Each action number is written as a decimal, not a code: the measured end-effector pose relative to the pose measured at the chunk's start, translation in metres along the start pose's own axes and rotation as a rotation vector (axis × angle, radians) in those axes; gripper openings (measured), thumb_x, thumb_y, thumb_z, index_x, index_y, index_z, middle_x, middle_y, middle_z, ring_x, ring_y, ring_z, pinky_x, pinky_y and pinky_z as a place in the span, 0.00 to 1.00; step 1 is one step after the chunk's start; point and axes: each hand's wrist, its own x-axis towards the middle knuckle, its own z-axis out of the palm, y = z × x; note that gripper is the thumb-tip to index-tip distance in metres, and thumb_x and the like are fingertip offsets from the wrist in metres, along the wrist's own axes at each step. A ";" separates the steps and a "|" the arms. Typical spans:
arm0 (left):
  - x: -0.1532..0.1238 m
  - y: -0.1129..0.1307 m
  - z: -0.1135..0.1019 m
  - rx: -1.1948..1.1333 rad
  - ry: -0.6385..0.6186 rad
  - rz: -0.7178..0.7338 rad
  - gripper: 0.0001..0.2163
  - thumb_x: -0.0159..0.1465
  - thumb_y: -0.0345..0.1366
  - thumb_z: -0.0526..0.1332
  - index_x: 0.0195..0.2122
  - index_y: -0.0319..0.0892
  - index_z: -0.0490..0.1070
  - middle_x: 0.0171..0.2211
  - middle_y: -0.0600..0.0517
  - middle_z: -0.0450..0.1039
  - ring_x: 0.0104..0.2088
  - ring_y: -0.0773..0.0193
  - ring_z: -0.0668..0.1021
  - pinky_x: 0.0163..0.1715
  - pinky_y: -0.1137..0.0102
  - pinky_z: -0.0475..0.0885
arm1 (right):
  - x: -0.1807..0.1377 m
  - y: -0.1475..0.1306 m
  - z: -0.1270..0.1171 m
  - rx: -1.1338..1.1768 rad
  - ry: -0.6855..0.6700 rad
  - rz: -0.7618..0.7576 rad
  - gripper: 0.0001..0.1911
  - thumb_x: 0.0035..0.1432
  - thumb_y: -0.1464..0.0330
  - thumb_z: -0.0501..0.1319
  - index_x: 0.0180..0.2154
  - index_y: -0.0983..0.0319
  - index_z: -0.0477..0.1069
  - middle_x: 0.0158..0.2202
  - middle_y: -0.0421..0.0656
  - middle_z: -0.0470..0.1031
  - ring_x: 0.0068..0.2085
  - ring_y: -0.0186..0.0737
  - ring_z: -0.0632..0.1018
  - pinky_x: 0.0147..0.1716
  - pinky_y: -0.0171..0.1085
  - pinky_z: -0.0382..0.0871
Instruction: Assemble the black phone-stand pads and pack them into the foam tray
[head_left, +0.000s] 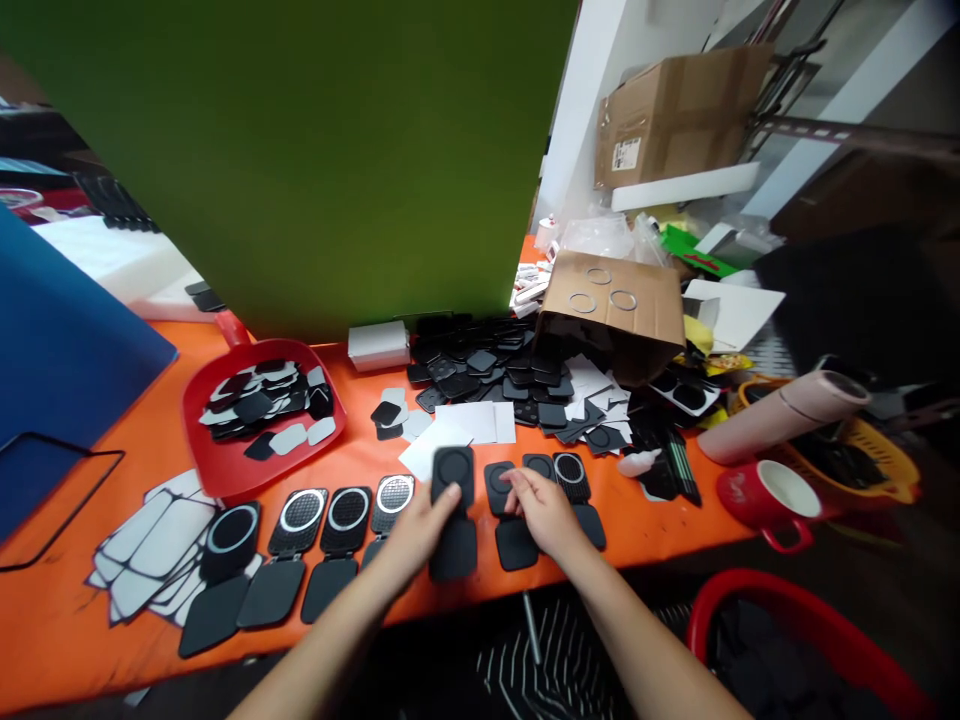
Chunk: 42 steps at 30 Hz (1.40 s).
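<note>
My left hand grips a black hinged pad with a round recess, thumb and fingers closed round its middle; its lower flap hangs below. My right hand rests on a second black hinged pad, fingers curled and pinching at its top. A row of similar black pads with silver rings lies to the left on the orange table. Two more pads lie just right of my right hand.
A red dustpan holds black and grey pieces. A heap of black pieces lies behind. A tipped cardboard box, a red mug, a yellow basket and a red bin stand right. A green board rises behind.
</note>
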 end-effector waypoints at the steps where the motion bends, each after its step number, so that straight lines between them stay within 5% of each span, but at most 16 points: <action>1: 0.016 0.002 -0.012 0.083 0.121 0.075 0.19 0.57 0.43 0.57 0.47 0.39 0.65 0.41 0.47 0.72 0.41 0.55 0.73 0.38 0.66 0.68 | 0.006 0.002 -0.004 -0.091 0.021 -0.028 0.19 0.60 0.58 0.45 0.32 0.61 0.70 0.24 0.41 0.72 0.27 0.37 0.73 0.28 0.33 0.62; 6: 0.087 0.012 -0.073 0.197 0.382 0.169 0.21 0.56 0.34 0.56 0.52 0.39 0.58 0.49 0.44 0.65 0.49 0.55 0.68 0.48 0.62 0.62 | 0.052 -0.011 0.019 -0.589 -0.030 -0.166 0.14 0.58 0.61 0.50 0.39 0.60 0.69 0.38 0.46 0.73 0.41 0.44 0.72 0.38 0.37 0.61; 10: 0.111 0.014 -0.093 0.278 0.439 0.186 0.24 0.53 0.28 0.56 0.53 0.40 0.57 0.50 0.45 0.65 0.50 0.55 0.67 0.50 0.63 0.60 | 0.091 -0.031 0.065 -0.811 -0.069 0.001 0.31 0.45 0.54 0.62 0.47 0.65 0.63 0.45 0.54 0.68 0.47 0.53 0.67 0.44 0.45 0.57; 14: 0.124 0.005 -0.093 0.305 0.449 0.152 0.26 0.52 0.25 0.56 0.54 0.40 0.56 0.48 0.45 0.67 0.48 0.56 0.70 0.48 0.65 0.63 | 0.113 -0.036 0.083 -0.774 -0.133 0.182 0.35 0.37 0.56 0.67 0.46 0.67 0.63 0.45 0.55 0.68 0.47 0.54 0.68 0.45 0.47 0.58; 20: 0.133 -0.006 -0.093 0.261 0.442 0.093 0.25 0.53 0.24 0.55 0.54 0.40 0.55 0.45 0.44 0.70 0.43 0.57 0.74 0.42 0.65 0.68 | 0.124 -0.025 0.082 -0.645 -0.152 0.216 0.36 0.31 0.61 0.69 0.44 0.67 0.65 0.46 0.56 0.68 0.47 0.57 0.68 0.41 0.46 0.64; 25: 0.126 -0.006 -0.094 0.177 0.424 0.081 0.26 0.53 0.24 0.56 0.54 0.41 0.55 0.44 0.44 0.71 0.41 0.59 0.75 0.40 0.68 0.70 | 0.119 -0.015 0.077 -0.437 -0.149 0.127 0.23 0.40 0.67 0.63 0.42 0.64 0.67 0.40 0.49 0.73 0.41 0.48 0.74 0.36 0.38 0.66; 31: 0.117 0.000 -0.088 0.044 0.394 0.060 0.29 0.53 0.23 0.57 0.57 0.41 0.51 0.43 0.45 0.72 0.40 0.59 0.76 0.37 0.69 0.71 | 0.093 0.000 0.035 -0.157 -0.076 -0.031 0.18 0.53 0.70 0.49 0.45 0.61 0.67 0.43 0.43 0.73 0.43 0.38 0.74 0.41 0.36 0.67; 37: 0.098 -0.004 -0.048 -0.063 0.202 0.036 0.35 0.54 0.23 0.54 0.61 0.43 0.38 0.42 0.45 0.73 0.37 0.62 0.77 0.34 0.69 0.72 | 0.048 0.008 -0.003 0.229 0.142 -0.312 0.22 0.43 0.77 0.48 0.35 0.57 0.75 0.52 0.41 0.65 0.53 0.41 0.65 0.52 0.43 0.59; 42: 0.069 -0.016 -0.008 -0.052 0.095 0.040 0.30 0.50 0.26 0.60 0.56 0.41 0.56 0.45 0.44 0.71 0.43 0.55 0.74 0.40 0.64 0.70 | 0.027 0.008 -0.005 0.062 0.243 -0.454 0.25 0.45 0.80 0.48 0.39 0.54 0.74 0.56 0.39 0.60 0.55 0.41 0.62 0.54 0.46 0.56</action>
